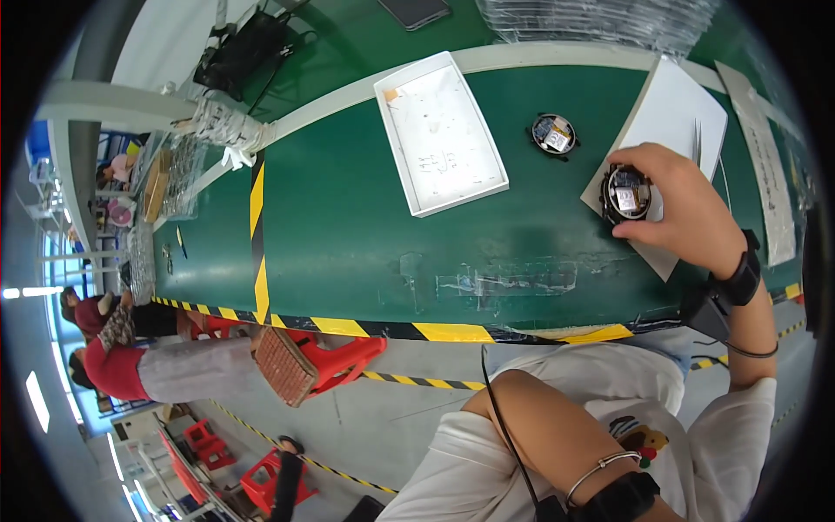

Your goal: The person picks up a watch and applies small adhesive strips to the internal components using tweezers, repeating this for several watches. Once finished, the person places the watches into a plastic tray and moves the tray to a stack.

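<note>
While gripped by its rim, a small round electronic module is held in the right hand over a white sheet at 2 o'clock on the green bench.
It is judged light, rigid and fragile: the exposed board should be spared and the dark casing edge pinched. A second module lies at 11 o'clock of it, beside a white tray. The left hand is not seen; only its forearm is shown, so its state cannot be told.
</note>
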Demonstrator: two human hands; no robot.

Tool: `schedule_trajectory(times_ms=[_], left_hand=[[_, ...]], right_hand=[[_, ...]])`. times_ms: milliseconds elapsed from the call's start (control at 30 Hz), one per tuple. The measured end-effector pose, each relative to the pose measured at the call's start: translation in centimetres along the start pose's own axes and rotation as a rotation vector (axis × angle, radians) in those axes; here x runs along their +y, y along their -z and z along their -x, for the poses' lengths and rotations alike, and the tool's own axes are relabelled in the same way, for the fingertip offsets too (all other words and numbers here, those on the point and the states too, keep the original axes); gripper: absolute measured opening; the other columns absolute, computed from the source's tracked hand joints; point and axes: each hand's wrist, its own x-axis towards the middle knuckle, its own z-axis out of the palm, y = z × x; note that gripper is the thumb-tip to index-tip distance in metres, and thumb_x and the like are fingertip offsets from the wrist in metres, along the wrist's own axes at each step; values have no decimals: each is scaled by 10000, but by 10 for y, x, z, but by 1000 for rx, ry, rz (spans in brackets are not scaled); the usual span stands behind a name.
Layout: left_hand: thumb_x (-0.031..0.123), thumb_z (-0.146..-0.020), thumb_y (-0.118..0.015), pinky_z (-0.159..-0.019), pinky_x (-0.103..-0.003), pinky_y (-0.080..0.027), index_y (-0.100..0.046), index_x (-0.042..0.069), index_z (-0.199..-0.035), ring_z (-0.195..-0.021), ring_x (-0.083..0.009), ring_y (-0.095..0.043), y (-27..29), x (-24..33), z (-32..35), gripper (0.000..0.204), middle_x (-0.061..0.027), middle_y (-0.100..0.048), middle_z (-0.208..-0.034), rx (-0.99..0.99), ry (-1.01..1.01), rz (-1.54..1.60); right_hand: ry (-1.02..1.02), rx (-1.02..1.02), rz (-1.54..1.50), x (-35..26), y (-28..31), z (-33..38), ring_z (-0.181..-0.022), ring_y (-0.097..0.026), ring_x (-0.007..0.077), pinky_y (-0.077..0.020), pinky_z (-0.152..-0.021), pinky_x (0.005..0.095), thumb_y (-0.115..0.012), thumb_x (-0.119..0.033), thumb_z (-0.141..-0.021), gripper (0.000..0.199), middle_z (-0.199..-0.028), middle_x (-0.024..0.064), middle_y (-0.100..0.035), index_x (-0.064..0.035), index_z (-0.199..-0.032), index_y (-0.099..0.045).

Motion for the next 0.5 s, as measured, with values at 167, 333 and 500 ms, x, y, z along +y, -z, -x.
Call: schedule_trajectory(times_ms=[167,333,500], left_hand=[[95,-909,-545,-698,-329,-454,-612,-23,-866,-820,-235,-592,-2,-10,-8,142,-140,-618,-859,-87,85,189],[103,-913,-544,-700,-324,-455,-612,-23,-867,-828,-227,-592,-15,-21,-16,151,-137,-620,-863,-163,132,359],[112,-917,-543,-703,-320,-455,-611,-24,-868,-837,-219,-592,-32,-27,-17,160,-135,-621,-867,-214,162,528]], right_hand=[[-74,47,-39,2,-3,1,-980,-559,348,-449,-874,366,-757,-80,-582,565,-1057,173,-583,12,-1097,-545],[-86,35,24,2,3,2,-953,-559,358,-453,-857,378,-736,-83,-588,521,-1039,179,-580,21,-1064,-552],[-19,31,107,2,12,2,-930,-554,357,-460,-837,374,-720,-84,-580,492,-1008,176,-578,20,-1033,-561]])
